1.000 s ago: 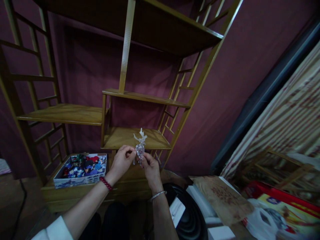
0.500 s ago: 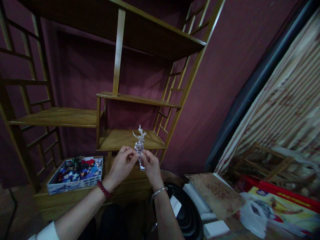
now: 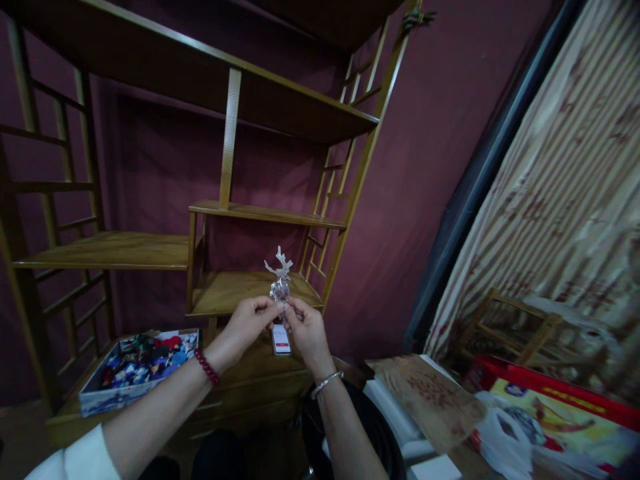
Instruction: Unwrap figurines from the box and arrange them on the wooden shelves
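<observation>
Between my two hands is a clear, shiny deer figurine (image 3: 280, 288), held upright with its branching antlers on top. My left hand (image 3: 253, 321) pinches its lower part from the left, thumb against fingers. From the right, my right hand (image 3: 306, 327) grips the same lower part with thumb and fingertips. The fingers cover the figurine's base. Just below and behind the fingertips, a phone (image 3: 281, 339) with a lit white screen lies on the wooden cabinet ledge.
A wooden display shelf (image 3: 270, 212) stands against the dark red wall. At left, a box (image 3: 125, 398) holds several small colourful figures. To the right are a black round item (image 3: 367, 427), a brown paper bag (image 3: 430, 393), a white plastic bag (image 3: 507, 440) and a red-yellow carton (image 3: 575, 417).
The view has tilted up and shifted, so the shelf sits lower and further left. Both hands still hold the figurine, and more of the phone shows below them.
</observation>
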`<action>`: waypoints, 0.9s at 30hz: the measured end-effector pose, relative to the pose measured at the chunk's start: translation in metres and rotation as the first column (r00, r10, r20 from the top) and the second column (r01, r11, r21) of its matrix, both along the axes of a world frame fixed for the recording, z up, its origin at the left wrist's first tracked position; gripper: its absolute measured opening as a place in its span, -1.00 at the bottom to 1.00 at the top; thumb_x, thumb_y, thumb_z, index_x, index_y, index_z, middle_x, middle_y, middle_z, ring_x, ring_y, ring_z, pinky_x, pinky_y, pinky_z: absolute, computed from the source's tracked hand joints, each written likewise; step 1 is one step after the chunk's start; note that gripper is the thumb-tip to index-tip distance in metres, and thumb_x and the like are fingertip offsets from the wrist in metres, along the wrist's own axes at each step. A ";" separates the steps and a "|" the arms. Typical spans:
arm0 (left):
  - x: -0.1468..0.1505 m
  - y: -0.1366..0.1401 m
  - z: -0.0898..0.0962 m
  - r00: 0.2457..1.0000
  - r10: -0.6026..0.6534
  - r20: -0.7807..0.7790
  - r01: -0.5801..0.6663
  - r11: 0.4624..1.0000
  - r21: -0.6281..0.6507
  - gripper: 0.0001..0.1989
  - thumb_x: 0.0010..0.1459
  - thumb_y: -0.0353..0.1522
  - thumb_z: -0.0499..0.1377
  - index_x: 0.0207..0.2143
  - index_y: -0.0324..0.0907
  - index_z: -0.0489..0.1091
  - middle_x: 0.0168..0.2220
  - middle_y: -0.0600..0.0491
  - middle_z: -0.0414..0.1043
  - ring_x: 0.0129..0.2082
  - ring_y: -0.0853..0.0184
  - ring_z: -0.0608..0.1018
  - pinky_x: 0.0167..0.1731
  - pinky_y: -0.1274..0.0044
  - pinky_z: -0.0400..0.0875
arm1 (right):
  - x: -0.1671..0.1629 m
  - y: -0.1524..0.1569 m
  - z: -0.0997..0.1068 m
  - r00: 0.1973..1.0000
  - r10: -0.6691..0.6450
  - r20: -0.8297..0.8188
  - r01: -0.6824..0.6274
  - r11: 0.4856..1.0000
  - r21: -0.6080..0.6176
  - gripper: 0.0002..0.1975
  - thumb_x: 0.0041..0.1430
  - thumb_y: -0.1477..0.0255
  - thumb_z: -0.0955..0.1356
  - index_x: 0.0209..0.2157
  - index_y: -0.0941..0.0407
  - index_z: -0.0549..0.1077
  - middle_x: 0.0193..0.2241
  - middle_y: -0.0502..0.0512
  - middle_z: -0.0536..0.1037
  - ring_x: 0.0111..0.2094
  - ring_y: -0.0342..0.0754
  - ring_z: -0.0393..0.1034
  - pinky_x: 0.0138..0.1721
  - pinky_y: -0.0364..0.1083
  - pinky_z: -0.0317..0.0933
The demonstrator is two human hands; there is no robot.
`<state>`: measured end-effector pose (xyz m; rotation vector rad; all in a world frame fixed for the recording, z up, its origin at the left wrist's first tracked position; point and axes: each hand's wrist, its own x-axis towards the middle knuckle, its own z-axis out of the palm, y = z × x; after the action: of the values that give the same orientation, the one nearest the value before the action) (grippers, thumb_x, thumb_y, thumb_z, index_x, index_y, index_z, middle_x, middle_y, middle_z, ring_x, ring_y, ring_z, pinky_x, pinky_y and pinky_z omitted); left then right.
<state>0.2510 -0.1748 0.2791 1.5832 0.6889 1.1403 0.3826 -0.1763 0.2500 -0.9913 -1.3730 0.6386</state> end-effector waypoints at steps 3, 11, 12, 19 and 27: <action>0.002 0.000 0.009 1.000 -0.008 -0.002 0.008 0.999 0.036 -0.69 -0.08 -0.15 0.16 -0.57 -0.26 0.34 -0.64 0.12 0.29 -0.62 0.50 0.29 -0.59 0.64 0.16 | 0.002 -0.004 0.011 0.999 -0.041 0.026 0.039 0.998 0.041 -0.72 0.00 0.28 0.30 -0.33 0.19 0.46 -0.62 -0.01 0.40 -0.64 -0.22 0.15 -0.62 -0.22 0.08; 0.009 -0.001 0.038 0.999 -0.028 -0.030 0.028 1.000 0.000 -0.66 -0.10 -0.13 0.16 -0.54 -0.27 0.34 -0.67 0.15 0.26 -0.66 0.52 0.25 -0.62 0.64 0.10 | 0.010 -0.016 0.044 0.989 -0.126 0.082 0.118 0.988 0.101 -0.71 0.01 0.28 0.30 -0.31 0.19 0.46 -0.53 0.04 0.44 -0.59 -0.19 0.21 -0.56 -0.20 0.14; 0.010 -0.001 0.042 0.999 -0.036 -0.034 0.036 0.999 0.000 -0.65 -0.10 -0.13 0.16 -0.53 -0.27 0.34 -0.67 0.15 0.26 -0.65 0.52 0.26 -0.61 0.64 0.10 | 0.012 -0.017 0.048 0.987 -0.127 0.095 0.117 0.988 0.104 -0.72 0.01 0.28 0.29 -0.32 0.19 0.45 -0.55 0.03 0.43 -0.59 -0.20 0.20 -0.57 -0.20 0.12; 0.021 -0.005 0.079 0.996 -0.081 -0.043 0.086 0.988 0.129 -0.65 -0.10 -0.13 0.16 -0.55 -0.28 0.34 -0.64 0.13 0.28 -0.61 0.49 0.31 -0.59 0.63 0.14 | 0.028 -0.021 0.083 0.958 -0.195 0.210 0.155 0.969 0.192 -0.73 0.03 0.26 0.27 -0.37 0.18 0.43 -0.65 -0.04 0.34 -0.62 -0.20 0.17 -0.60 -0.22 0.05; 0.034 0.009 0.113 0.991 -0.088 -0.098 0.110 0.965 0.239 -0.68 -0.03 -0.17 0.12 -0.55 -0.29 0.36 -0.62 0.10 0.34 -0.63 0.50 0.31 -0.60 0.64 0.16 | 0.047 -0.013 0.121 0.952 -0.202 0.230 0.140 0.956 0.257 -0.74 0.01 0.26 0.29 -0.42 0.18 0.41 -0.68 -0.06 0.32 -0.64 -0.21 0.15 -0.60 -0.22 0.05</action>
<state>0.2854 -0.1657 0.3924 1.8631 0.5342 1.1198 0.4293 -0.1895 0.3706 -1.0086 -1.5262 0.2124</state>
